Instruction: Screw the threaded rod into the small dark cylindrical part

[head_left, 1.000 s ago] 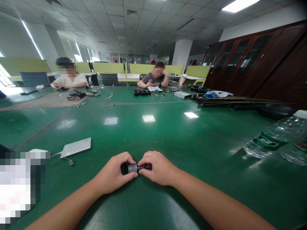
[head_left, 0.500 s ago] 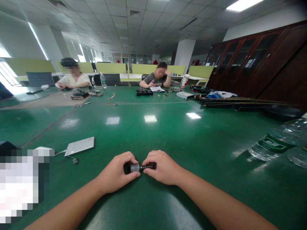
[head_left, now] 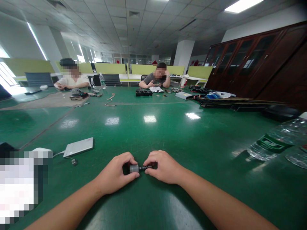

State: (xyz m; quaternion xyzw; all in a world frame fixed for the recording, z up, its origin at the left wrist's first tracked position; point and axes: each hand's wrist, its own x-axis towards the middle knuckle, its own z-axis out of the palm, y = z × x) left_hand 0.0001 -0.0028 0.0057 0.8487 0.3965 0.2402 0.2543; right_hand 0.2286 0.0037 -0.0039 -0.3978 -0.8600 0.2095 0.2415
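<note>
My left hand (head_left: pixel 117 174) curls its thumb and fingers around a short grey metal cylinder (head_left: pixel 134 168) just above or on the green tabletop. A thin dark ridged shaft (head_left: pixel 142 168) sticks out of the cylinder's right side. My right hand (head_left: pixel 164 167) is closed in a pinch about the shaft's outer end. The fingers partly cover both ends of the piece, which lies roughly level between the hands.
On the green table (head_left: pixel 148 137) are a silver flat box (head_left: pixel 78 147) with a cable at left and large water bottles (head_left: pixel 266 143) at right. Two people sit across, near a black tray (head_left: pixel 144 92). Long dark strips (head_left: pixel 223 103) lie at back right.
My right fingertips have slid slightly right along the shaft, widening the space between my hands. My left hand still holds the cylinder. The whole view has shifted slightly.
</note>
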